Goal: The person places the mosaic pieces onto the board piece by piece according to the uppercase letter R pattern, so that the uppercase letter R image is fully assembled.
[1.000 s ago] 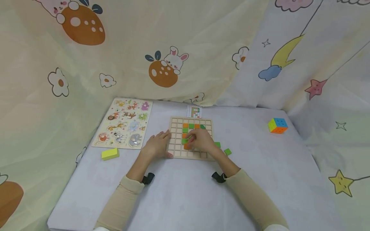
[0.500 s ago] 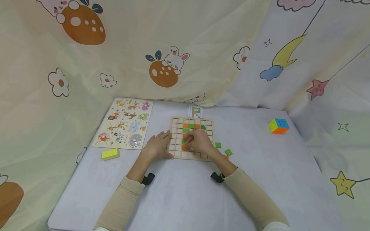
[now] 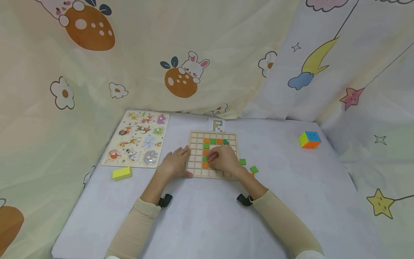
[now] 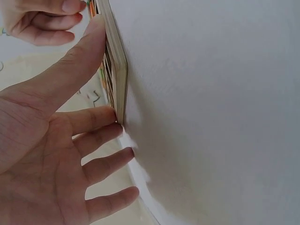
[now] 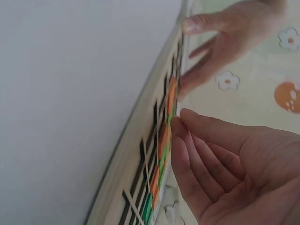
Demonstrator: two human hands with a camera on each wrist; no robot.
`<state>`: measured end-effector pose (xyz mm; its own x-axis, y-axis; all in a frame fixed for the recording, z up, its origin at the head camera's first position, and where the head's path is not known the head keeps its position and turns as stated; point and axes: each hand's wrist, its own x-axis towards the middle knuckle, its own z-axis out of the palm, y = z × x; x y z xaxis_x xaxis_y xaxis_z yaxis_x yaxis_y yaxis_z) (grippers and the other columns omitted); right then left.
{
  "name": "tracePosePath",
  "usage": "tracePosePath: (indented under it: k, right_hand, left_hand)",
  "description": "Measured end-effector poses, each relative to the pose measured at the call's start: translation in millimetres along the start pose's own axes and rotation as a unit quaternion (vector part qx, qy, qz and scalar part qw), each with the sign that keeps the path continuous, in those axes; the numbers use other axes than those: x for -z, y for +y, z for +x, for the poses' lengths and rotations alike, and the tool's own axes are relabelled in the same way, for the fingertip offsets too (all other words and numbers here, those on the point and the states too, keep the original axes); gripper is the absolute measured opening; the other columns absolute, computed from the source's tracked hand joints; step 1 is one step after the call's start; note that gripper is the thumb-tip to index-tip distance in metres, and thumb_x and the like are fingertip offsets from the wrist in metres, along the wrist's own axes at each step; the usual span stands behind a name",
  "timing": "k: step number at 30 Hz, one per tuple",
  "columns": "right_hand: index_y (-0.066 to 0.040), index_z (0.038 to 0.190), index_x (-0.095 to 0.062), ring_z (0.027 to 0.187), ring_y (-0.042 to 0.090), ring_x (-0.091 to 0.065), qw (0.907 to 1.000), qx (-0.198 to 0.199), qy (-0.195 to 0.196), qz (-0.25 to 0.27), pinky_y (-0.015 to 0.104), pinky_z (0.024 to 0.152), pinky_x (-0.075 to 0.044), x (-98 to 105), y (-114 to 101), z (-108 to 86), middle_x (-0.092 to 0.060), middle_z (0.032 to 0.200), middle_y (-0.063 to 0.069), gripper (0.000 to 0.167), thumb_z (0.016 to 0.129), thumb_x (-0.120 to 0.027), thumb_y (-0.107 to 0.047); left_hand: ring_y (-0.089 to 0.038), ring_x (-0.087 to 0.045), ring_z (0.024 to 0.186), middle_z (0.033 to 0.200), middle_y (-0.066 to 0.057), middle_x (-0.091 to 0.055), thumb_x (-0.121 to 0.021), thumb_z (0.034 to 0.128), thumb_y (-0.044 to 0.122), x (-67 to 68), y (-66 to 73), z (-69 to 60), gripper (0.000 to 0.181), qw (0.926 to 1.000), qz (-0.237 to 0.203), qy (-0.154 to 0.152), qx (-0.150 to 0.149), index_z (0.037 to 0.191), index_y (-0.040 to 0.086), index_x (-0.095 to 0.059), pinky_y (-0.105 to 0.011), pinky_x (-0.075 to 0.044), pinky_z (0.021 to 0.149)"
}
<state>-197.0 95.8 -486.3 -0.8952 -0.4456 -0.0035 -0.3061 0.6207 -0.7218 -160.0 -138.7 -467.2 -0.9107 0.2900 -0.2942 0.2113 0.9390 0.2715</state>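
Observation:
A wooden grid board [image 3: 195, 162] lies on the table, with orange and green square tiles in a column and along an upper row. One orange tile [image 3: 205, 164] sits at the column's lower end. My left hand [image 3: 175, 162] steadies the board's left side, its thumb on the near edge and its fingers spread, as the left wrist view shows. Over the tile column is my right hand [image 3: 224, 159], fingers loosely bent and thumb close to the index fingertip. No tile shows between them in the right wrist view [image 5: 225, 159]. This hand hides part of the grid.
Loose green tiles [image 3: 253, 169] and a partly hidden orange one lie right of the board. A pattern card [image 3: 216, 125] is behind it. Left are an animal puzzle board [image 3: 137, 138] and a yellow block [image 3: 122, 173]; far right, a colourful cube [image 3: 309, 139].
The lowest orange tile, at my right fingertips and askew a second ago, now lies in line in its cell. My right fingers have drawn slightly up from it. My left hand stays put.

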Motion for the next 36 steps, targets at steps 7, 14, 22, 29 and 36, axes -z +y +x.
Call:
tracePosePath:
  k: [7,14,22,29,36]
  right_hand:
    - [-0.003,0.108,-0.079,0.080,0.014,-0.073,0.9987,-0.032,0.017,0.037,0.033,0.075,-0.062,32.6,13.6,-13.9,-0.078,0.090,0.004,0.025,0.084,-0.085,-0.002]
    - [-0.004,0.110,-0.078,0.079,0.017,-0.073,0.9978,-0.054,0.029,0.025,0.035,0.073,-0.061,56.5,27.8,-24.9,-0.077,0.090,0.006,0.026,0.086,-0.085,-0.005]
    - [-0.004,0.115,-0.076,0.093,0.022,-0.074,0.9959,-0.082,0.016,-0.036,0.042,0.087,-0.061,75.1,46.4,-37.1,-0.078,0.101,0.008,0.033,0.083,-0.083,-0.001]
    - [-0.006,0.118,-0.076,0.107,0.028,-0.070,0.9898,-0.124,0.003,-0.070,0.048,0.098,-0.056,78.1,61.3,-39.6,-0.077,0.112,0.009,0.038,0.082,-0.085,-0.002]
    - [-0.007,0.117,-0.076,0.094,0.023,-0.068,0.9879,-0.126,-0.001,-0.090,0.042,0.085,-0.058,77.3,66.7,-41.9,-0.075,0.099,0.005,0.036,0.083,-0.087,-0.007]
  left_hand:
    - [-0.039,-0.024,0.157,0.171,-0.016,-0.026,-0.091,0.0788,0.043,-0.4,0.0,0.4,0.111,1.0000,-0.006,0.001,0.000,0.162,0.000,-0.032,-0.064,-0.024,0.124]
    - [-0.040,-0.024,0.157,0.170,-0.017,-0.026,-0.091,0.0788,0.042,-2.1,-0.9,0.1,0.110,1.0000,-0.008,0.004,-0.002,0.161,-0.001,-0.033,-0.064,-0.024,0.124]
    - [-0.040,-0.023,0.157,0.170,-0.017,-0.026,-0.091,0.0784,0.043,-0.4,0.6,-1.1,0.111,0.9999,-0.013,0.005,-0.003,0.162,0.000,-0.031,-0.064,-0.023,0.125]
    - [-0.039,-0.021,0.158,0.171,-0.016,-0.024,-0.090,0.0789,0.043,1.0,0.8,-0.7,0.112,0.9999,-0.014,0.003,0.002,0.163,0.001,-0.030,-0.063,-0.021,0.125]
    - [-0.040,-0.022,0.157,0.171,-0.017,-0.025,-0.091,0.0786,0.043,-1.6,0.4,0.6,0.112,1.0000,-0.007,-0.001,-0.001,0.162,-0.001,-0.031,-0.064,-0.023,0.125]
